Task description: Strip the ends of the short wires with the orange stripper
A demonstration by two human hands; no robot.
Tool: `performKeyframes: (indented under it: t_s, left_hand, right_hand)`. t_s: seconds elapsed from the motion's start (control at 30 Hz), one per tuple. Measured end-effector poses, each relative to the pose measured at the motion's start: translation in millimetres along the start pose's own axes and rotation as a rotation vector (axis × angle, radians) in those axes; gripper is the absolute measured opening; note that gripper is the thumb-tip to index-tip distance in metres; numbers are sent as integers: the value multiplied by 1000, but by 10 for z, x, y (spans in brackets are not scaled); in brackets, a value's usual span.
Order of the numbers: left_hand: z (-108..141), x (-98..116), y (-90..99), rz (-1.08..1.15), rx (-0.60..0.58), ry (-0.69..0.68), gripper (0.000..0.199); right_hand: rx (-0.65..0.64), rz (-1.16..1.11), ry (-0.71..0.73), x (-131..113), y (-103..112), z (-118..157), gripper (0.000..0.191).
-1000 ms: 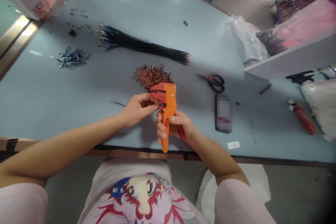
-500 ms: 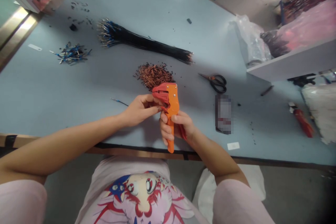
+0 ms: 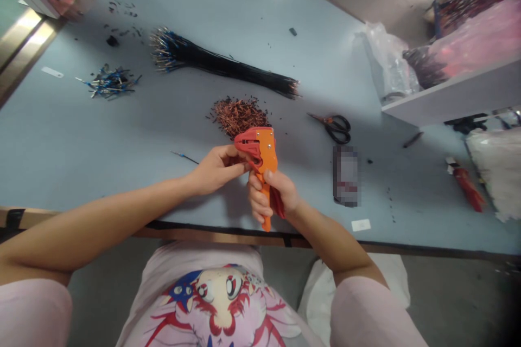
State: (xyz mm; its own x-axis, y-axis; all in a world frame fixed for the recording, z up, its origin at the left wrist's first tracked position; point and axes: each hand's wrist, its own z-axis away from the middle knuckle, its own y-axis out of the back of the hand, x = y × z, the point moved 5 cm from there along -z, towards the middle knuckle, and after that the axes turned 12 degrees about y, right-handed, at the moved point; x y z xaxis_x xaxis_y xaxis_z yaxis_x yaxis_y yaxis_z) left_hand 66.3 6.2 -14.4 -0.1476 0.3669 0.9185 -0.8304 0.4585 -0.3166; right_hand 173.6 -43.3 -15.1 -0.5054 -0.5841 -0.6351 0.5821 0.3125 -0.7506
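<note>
My right hand (image 3: pixel 272 193) is wrapped round the handles of an orange and red wire stripper (image 3: pixel 268 147), its red jaws pointing left. Fingers pinched, my left hand (image 3: pixel 220 169) is at the jaws. A thin black wire (image 3: pixel 188 158) with a blue-sleeved metal terminal sticks out of the left hand's far side; its other end is hidden by the fingers and the tool. Just beyond the stripper lies a heap of copper-coloured and black offcuts (image 3: pixel 240 115). Farther back, a bundle of black wires (image 3: pixel 232 69) has blue terminals at its left end and bare copper at its right.
A small pile of blue terminal pieces (image 3: pixel 110 82) lies on the left. To the right are black-handled scissors (image 3: pixel 337 127), a blurred-out rectangular object (image 3: pixel 345 176), a white label (image 3: pixel 361 225) and a red-handled tool (image 3: pixel 468 187). Plastic bags (image 3: pixel 393 62) rest by a shelf.
The stripper's red handle has moved in towards the orange one as my right hand squeezes. The tool has shifted very slightly; my left hand stays about where it was.
</note>
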Motion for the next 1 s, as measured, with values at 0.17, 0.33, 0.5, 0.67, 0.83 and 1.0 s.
performKeyframes:
  t_s: [0.17, 0.33, 0.5, 0.67, 0.83, 1.0]
  left_hand:
    - [-21, -30, 43, -70, 59, -11, 17]
    - [-52, 37, 240, -489, 267, 14, 16]
    - [-63, 297, 540, -944, 563, -161, 14]
    - [-48, 391, 676, -1066, 709, -185, 14]
    - [-24, 380, 624, -1129, 681, -176, 18]
    - [-72, 276, 650, -1175, 626, -2, 21]
  right_hand:
    - [67, -20, -18, 11, 53, -26, 34]
    - [180, -46, -31, -102, 165, -79, 36]
    - [227, -36, 73, -327, 228, -102, 40]
    - [236, -12, 89, -358, 266, -86, 36]
    - [213, 98, 11, -329, 280, -47, 28]
    - [209, 267, -28, -278, 259, -27, 33]
